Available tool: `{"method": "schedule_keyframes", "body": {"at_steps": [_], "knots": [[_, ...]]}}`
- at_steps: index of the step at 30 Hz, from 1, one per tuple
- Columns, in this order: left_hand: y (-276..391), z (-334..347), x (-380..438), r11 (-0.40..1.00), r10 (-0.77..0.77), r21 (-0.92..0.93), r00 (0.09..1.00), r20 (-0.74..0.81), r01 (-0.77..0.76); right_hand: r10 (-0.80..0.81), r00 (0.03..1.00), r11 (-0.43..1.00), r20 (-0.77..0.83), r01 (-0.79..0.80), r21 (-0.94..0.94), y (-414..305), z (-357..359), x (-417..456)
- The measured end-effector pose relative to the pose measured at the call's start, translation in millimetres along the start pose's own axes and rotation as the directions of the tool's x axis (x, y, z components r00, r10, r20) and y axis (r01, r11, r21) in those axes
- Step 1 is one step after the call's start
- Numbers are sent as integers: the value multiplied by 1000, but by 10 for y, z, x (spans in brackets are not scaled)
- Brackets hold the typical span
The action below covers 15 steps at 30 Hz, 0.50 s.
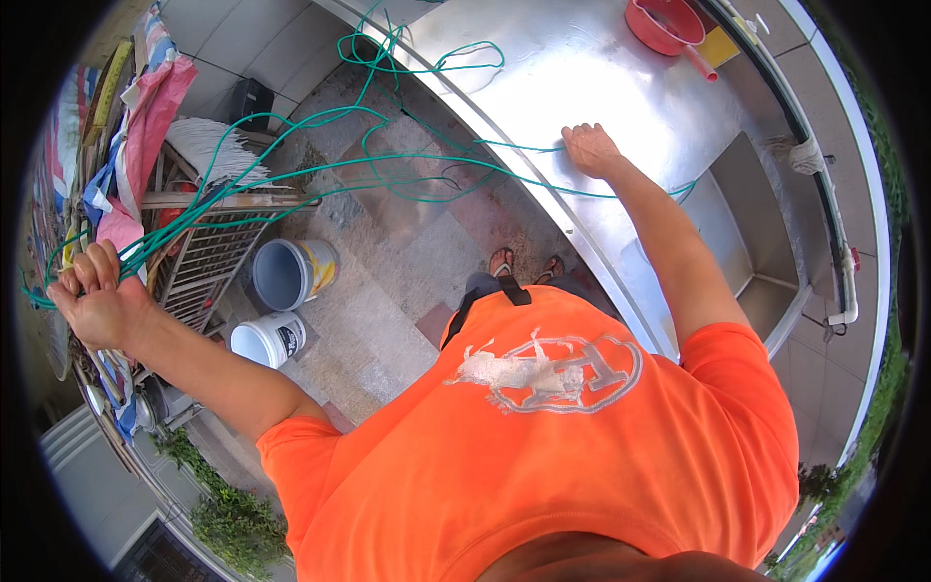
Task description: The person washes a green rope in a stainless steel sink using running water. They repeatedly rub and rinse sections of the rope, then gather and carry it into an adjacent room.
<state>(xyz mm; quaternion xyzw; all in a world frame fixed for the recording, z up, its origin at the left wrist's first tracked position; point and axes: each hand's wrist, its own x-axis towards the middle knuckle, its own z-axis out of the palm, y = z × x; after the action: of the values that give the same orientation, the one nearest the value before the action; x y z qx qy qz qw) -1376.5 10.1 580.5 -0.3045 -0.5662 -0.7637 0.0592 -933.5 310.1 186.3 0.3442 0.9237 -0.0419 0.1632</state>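
Observation:
Several strands of a thin green line [291, 171] run from my left hand across to the metal counter. My left hand [102, 295] is closed around a bunch of the strands at the far left, near a slatted rack. Over the stainless steel counter [538, 80], my right hand [590, 149] is closed on one strand, which leads off to the left. Loose loops of the line lie at the counter's upper left corner and hang over its edge. Another strand passes beneath my right forearm towards the sink.
A sink basin [753, 211] lies at the right, with a red plastic dipper [658, 28] above it. An open bucket [280, 273] and a smaller white bucket [258, 342] stand on the floor beside the slatted rack [218, 254]. A pipe [836, 240] borders the counter.

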Motion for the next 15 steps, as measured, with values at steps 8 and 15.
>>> {"method": "schedule_keyframes", "body": {"at_steps": [8,15], "knots": [[121,-812,298,987,113,128,983,-147,-94,179,964,958,-199,-124,259,562,43,-431],[-54,-1410,425,974,118,222,918,-380,-33,562,637,785,-527,-612,97,1621,-1494,-1154]]}}
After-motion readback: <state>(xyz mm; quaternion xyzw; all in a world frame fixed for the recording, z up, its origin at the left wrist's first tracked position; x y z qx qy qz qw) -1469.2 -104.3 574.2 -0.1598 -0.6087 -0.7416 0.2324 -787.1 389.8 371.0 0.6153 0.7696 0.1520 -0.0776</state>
